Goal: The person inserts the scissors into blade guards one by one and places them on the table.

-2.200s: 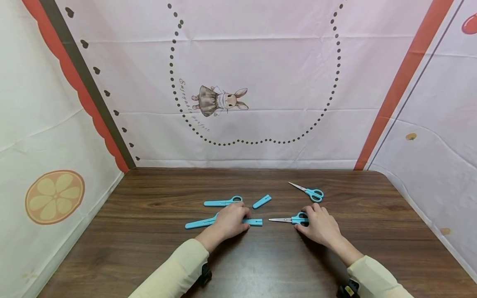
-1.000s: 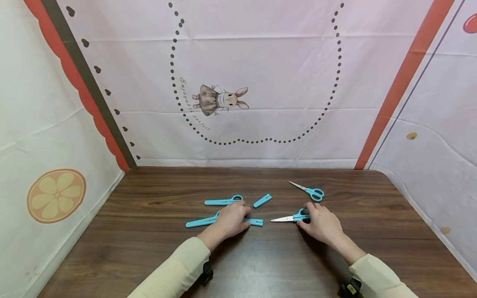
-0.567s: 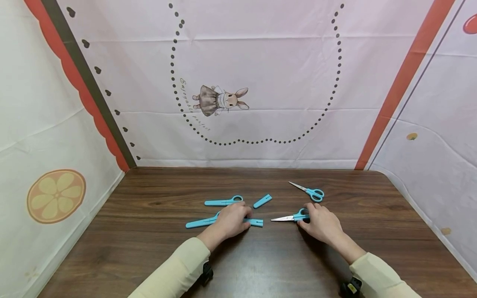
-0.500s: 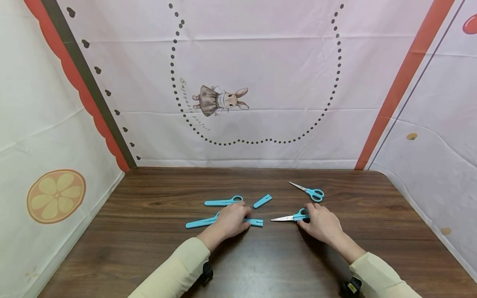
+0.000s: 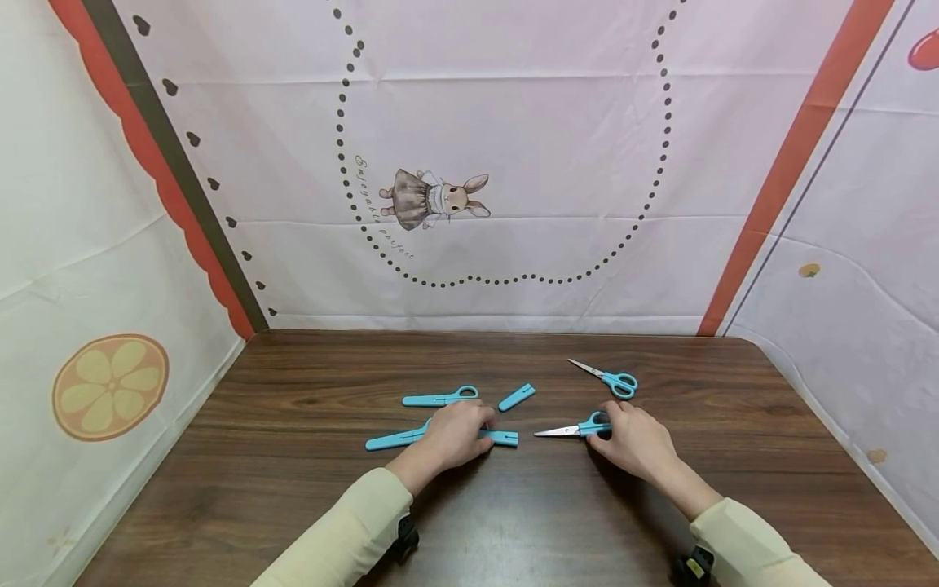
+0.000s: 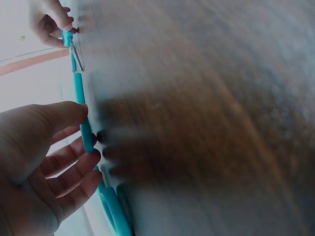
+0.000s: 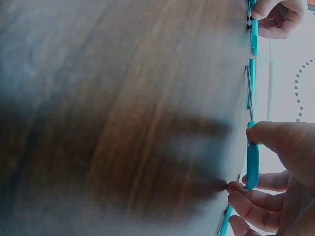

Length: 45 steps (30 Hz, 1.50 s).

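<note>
In the head view my left hand (image 5: 455, 432) pinches a light-blue scissors cover (image 5: 502, 439) between thumb and fingertips. The cover (image 6: 83, 110) lies low along the table, and its free end points right. My right hand (image 5: 638, 443) grips a pair of scissors (image 5: 563, 430) by the blue handle (image 7: 252, 155), thumb on the near side. Their bare metal blades point left towards the cover's end, with a small gap between. Beside and partly behind my left wrist lie covered blue scissors (image 5: 396, 439).
Another covered pair of scissors (image 5: 438, 399) lies farther back on the brown wooden table (image 5: 293, 505). A loose blue cover (image 5: 517, 397) sits right of it. Uncovered scissors (image 5: 607, 378) lie behind my right hand. A printed cloth (image 5: 557, 163) hangs behind the table.
My right hand has shifted slightly right with the scissors, and their blades have turned so they look broader. In the last half second hardly anything moved. The left hand keeps its place.
</note>
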Each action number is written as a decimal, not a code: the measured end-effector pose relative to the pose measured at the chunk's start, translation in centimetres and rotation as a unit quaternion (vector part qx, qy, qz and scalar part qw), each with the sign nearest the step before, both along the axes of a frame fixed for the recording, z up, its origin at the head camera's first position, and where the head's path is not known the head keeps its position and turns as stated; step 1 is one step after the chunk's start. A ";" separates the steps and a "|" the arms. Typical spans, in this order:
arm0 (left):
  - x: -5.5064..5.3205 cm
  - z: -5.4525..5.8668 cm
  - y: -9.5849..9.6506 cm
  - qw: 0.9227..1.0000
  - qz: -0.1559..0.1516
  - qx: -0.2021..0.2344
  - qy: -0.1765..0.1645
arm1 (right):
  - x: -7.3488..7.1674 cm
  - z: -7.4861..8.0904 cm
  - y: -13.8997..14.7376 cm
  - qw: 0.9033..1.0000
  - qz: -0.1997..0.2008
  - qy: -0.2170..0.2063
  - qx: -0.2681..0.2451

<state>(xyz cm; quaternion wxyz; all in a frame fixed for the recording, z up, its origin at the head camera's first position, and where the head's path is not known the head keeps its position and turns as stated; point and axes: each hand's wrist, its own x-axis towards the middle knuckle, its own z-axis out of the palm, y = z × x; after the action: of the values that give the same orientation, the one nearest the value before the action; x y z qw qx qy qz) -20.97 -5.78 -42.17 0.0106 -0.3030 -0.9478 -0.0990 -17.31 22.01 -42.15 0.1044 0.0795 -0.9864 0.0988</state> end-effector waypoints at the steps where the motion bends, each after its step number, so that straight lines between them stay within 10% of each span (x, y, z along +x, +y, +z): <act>1: 0.0 0.0 0.0 1.000 0.000 0.001 0.000 | 0.0 0.0 0.0 1.000 0.000 0.000 0.000; 45: 0.3 1.6 -2.7 0.997 0.008 0.074 0.014 | -0.1 0.4 -0.9 0.996 0.012 0.073 -0.057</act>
<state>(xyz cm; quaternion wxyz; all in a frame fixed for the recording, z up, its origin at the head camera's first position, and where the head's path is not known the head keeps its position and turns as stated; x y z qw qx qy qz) -20.64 -8.45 -40.56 0.0469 -0.2948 -0.9402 -0.1642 -17.39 21.15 -41.79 0.1795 0.0919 -0.9679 0.1503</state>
